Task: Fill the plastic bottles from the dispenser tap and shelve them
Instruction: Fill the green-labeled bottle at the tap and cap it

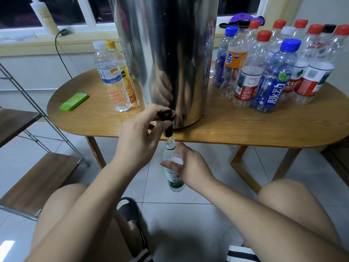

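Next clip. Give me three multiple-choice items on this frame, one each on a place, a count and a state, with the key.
1. Where does the green case lie?
A. on the table, left of the dispenser
B. on the floor
C. on the windowsill

2. How many bottles stand on the table left of the dispenser?
A. none
B. five
C. two

3. How is the bottle under the tap?
A. capped
B. uncapped, held by the right hand
C. lying on the table

Key:
1 A: it lies flat near the table's left end.
2 C: a white-capped bottle and a yellow-capped bottle stand there.
3 B: its open neck sits below the spout while the left hand grips the tap.
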The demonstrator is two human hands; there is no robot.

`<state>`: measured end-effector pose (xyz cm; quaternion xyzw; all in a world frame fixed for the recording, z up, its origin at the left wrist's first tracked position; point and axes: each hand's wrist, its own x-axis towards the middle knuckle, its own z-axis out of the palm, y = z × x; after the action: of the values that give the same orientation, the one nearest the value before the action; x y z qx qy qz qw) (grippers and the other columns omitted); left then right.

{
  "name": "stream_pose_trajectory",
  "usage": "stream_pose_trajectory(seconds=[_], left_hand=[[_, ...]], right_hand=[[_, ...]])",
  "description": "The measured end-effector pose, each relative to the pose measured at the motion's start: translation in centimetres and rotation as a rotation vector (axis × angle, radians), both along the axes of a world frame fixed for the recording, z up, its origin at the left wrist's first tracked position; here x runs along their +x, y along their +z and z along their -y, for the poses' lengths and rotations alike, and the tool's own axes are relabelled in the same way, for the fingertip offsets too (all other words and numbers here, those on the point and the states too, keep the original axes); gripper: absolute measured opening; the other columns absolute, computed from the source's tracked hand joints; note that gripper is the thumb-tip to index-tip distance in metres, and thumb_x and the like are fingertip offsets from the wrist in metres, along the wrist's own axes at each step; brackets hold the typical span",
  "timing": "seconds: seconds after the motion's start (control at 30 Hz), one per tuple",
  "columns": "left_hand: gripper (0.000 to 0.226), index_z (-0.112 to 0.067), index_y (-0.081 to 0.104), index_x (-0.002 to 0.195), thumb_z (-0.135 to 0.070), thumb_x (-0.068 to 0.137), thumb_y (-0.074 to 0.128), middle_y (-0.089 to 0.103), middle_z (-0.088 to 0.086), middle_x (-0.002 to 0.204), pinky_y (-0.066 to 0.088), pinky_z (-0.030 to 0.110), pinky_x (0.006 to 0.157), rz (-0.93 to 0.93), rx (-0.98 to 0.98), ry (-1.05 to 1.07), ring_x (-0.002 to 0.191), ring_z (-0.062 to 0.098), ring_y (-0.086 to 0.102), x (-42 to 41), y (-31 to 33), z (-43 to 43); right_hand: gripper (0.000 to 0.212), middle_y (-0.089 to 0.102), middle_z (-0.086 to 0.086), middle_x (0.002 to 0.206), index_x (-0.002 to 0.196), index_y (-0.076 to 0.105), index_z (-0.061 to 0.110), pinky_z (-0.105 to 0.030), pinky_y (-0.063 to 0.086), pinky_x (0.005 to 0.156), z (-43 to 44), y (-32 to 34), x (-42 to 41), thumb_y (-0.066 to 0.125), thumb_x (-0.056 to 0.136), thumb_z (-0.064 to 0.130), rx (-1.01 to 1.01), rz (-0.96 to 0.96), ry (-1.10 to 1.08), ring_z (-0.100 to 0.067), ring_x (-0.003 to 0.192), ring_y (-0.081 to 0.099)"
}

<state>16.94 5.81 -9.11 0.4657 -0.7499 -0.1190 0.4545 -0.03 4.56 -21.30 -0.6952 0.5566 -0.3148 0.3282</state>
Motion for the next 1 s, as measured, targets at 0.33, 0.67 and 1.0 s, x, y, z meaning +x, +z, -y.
stream_pose_trajectory(seconds=[0.33, 0.67, 1.0], left_hand=[[0.021, -0.02, 0.073, 0.123, -0.013, 0.103, 0.074, 0.079, -0.011, 0.105, 0.058, 0.04, 0.081, 0.005, 0.01, 0.009, 0.101, 0.012, 0.073, 0.07, -0.17, 0.1], [0.021, -0.02, 0.073, 0.122, -0.011, 0.104, 0.074, 0.079, -0.01, 0.102, 0.057, 0.04, 0.081, -0.001, 0.007, 0.0, 0.1, 0.012, 0.074, 0.05, -0.17, 0.12], [0.02, -0.019, 0.074, 0.121, -0.01, 0.103, 0.074, 0.079, -0.009, 0.099, 0.057, 0.038, 0.081, -0.019, 0.009, -0.007, 0.098, 0.012, 0.074, -0.02, -0.11, 0.01]], right_hand=[[0.086, 0.072, 0.01, 0.133, 0.142, 0.055, 0.034, -0.046, 0.057, 0.1, -0.07, 0.08, -0.05, 0.06, 0.076, 0.089, -0.001, -0.013, 0.002, -0.019, 0.123, 0.066], [0.087, 0.072, 0.008, 0.133, 0.137, 0.056, 0.032, -0.047, 0.057, 0.099, -0.07, 0.15, 0.02, 0.057, 0.073, 0.092, 0.014, -0.023, -0.003, -0.02, 0.124, 0.066], [0.083, 0.072, 0.009, 0.13, 0.135, 0.058, 0.034, -0.045, 0.057, 0.097, -0.1, 0.03, -0.03, 0.058, 0.074, 0.09, 0.012, -0.019, -0.011, -0.019, 0.12, 0.067]])
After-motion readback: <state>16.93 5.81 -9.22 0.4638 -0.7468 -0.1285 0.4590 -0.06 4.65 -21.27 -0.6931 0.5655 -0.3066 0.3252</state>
